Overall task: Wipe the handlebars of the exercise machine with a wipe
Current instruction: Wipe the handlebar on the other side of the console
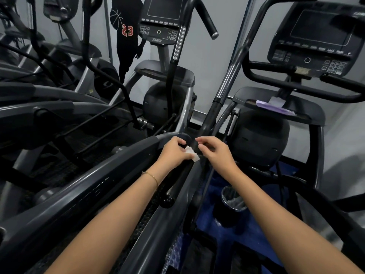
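We find both hands low on the machine, at the foot of the long handlebar (225, 86), where the black tube meets the frame. The left hand (173, 153) curls its fingers round a small crumpled white wipe (191, 153) and presses it against the side of the tube. We take that bunched hold as a way to put a firm pad of cloth on a round surface rather than a loose sheet.

The right hand (216, 155) sits just across the tube, its fingers bent and its fingertips (199, 141) close to the bar. We cannot tell whether it pinches an edge of the wipe, holds the tube or grasps nothing. Placed opposite the left, it seems set to steady the swinging bar or to help wrap the cloth round it.

Working from the base makes sense to us, since one long stroke upward would reach the metal band and the upper grip. We judge that most of that length, and the curved bars beside the console (314, 36), may yet need wiping.

A lined waste bin (234, 198) stands on the blue floor below the right forearm, handy for the used cloth. A purple packet (274, 108) lies on the machine's tray (308, 113); we cannot tell what it contains.
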{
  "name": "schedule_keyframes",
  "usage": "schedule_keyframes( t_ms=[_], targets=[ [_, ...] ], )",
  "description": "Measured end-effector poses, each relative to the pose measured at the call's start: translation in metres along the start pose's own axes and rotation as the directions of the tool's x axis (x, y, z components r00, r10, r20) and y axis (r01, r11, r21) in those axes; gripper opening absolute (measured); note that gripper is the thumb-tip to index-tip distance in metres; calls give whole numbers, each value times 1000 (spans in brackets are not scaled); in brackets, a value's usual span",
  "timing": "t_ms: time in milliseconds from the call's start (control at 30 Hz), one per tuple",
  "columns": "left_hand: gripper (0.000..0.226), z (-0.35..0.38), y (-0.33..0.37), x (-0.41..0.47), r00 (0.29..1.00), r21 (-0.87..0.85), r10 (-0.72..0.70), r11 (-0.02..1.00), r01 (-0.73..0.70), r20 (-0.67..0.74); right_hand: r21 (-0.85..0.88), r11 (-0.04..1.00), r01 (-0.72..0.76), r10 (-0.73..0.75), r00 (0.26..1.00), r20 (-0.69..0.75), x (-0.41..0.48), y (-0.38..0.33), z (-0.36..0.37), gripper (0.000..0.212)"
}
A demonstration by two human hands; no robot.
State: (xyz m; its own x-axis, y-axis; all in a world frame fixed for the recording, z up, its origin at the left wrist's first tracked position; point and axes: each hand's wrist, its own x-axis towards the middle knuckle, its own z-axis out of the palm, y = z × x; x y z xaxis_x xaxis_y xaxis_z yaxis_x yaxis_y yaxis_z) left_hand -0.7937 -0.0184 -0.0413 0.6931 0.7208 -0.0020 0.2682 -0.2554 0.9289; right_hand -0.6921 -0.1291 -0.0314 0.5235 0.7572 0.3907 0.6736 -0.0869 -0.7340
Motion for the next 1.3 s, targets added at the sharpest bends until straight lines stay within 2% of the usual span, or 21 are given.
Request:
schedule_keyframes(
  t_ms=[133,233,367,467,667,767,867,967,1033,1100,1233,1300],
  targets=[
    [62,4,-7,-5,997,-51,41,998,-44,-61,-174,983,54,-25,986,165,10,-7,6,16],
    [75,4,-8,-6,998,-84,17,996,-22,-62,-324,940,107,-9,957,290,13,-11,10,20],
    [83,-3,-6,-11,999,69,-44,997,44,-11,-435,877,207,9,896,444,18,-15,8,30],
    [83,-13,-4,-15,997,176,-82,981,79,10,-498,833,240,-1,902,432,21,-12,4,29],
    [89,-15,1,-16,994,288,-100,954,85,39,-429,875,223,-6,892,451,17,-15,3,22],
    [89,-16,4,-15,994,359,-104,930,81,44,-399,904,155,37,900,435,28,-12,-2,18],
    [86,-16,6,-17,995,418,-88,906,60,49,-432,897,90,90,921,379,38,-7,-1,24],
    [86,-15,9,-16,996,466,-72,884,37,58,-489,849,202,23,909,416,30,-1,6,32],
    [87,-15,11,-16,995,490,-74,871,33,64,-447,852,272,-43,888,458,19,4,7,34],
    [87,-14,13,-16,994,502,-84,864,40,66,-404,867,292,-84,884,459,17,9,3,35],
    [85,-13,15,-16,993,534,-105,844,59,58,-467,849,246,-50,918,393,44,22,-2,35],
    [85,-14,17,-16,991,540,-123,838,79,47,-479,826,297,-92,910,405,45,22,2,34]
  ],
)
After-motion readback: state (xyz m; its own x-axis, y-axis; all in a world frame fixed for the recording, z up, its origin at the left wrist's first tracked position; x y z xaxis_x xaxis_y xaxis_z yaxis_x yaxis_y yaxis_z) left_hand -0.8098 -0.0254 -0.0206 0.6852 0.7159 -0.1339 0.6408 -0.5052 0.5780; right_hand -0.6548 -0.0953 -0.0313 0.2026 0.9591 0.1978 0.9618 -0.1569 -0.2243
